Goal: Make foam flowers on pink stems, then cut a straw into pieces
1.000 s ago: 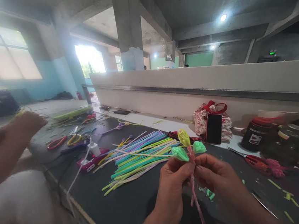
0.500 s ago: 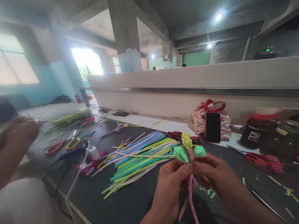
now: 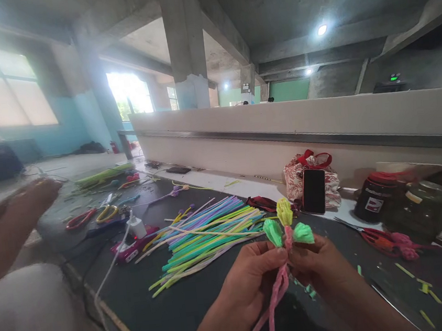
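Note:
Between my two hands stands a pipe-cleaner flower piece with a yellow bud (image 3: 285,211) at its top, a green bud (image 3: 273,232) on the left and another green bud (image 3: 303,233) on the right. My left hand (image 3: 251,270) pinches the pink stems just below the buds. Opposite it, my right hand (image 3: 318,263) is closed on the same pink stems, its fingertips close to the left thumb. The loose pink stem ends (image 3: 273,307) hang down toward the lower left. Some fingertips are hidden behind the piece.
Colourful pipe cleaners (image 3: 212,235) lie left of my hands. A phone (image 3: 314,191) leans on a patterned bag (image 3: 291,179). Red-handled scissors (image 3: 374,239) and dark jars (image 3: 372,197) are right. Another person's arm (image 3: 20,213) reaches in from the left, near yellow-handled scissors (image 3: 107,213).
The buds have shifted slightly right and down. The pink stem ends have swung to the lower left. At the far left, the other person's hand has lowered slightly.

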Motion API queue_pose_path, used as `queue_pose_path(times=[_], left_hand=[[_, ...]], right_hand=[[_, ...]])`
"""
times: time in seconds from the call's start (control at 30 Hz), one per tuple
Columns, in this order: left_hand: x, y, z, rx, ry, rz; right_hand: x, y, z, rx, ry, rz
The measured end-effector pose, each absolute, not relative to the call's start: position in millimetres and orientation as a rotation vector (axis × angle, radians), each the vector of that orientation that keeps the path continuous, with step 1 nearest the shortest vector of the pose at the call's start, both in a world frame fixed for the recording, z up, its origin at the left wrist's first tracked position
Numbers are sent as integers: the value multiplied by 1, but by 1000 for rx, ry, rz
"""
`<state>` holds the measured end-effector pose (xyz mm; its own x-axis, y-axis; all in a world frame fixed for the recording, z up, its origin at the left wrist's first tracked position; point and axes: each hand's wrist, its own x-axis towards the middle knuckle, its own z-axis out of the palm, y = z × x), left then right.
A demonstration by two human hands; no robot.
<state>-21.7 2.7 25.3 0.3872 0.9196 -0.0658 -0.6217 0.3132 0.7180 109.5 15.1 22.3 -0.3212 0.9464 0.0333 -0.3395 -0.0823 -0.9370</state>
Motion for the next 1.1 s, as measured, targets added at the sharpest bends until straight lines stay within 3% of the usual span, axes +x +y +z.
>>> queue_pose_path(times=[0.53, 1.1], left_hand=[[-16, -5, 25, 623, 581, 1060], [-15, -4, 28, 610, 639, 1144]], right_hand=[[112, 13, 18, -724, -1238, 1510], [98, 10, 16, -664, -962, 1641]])
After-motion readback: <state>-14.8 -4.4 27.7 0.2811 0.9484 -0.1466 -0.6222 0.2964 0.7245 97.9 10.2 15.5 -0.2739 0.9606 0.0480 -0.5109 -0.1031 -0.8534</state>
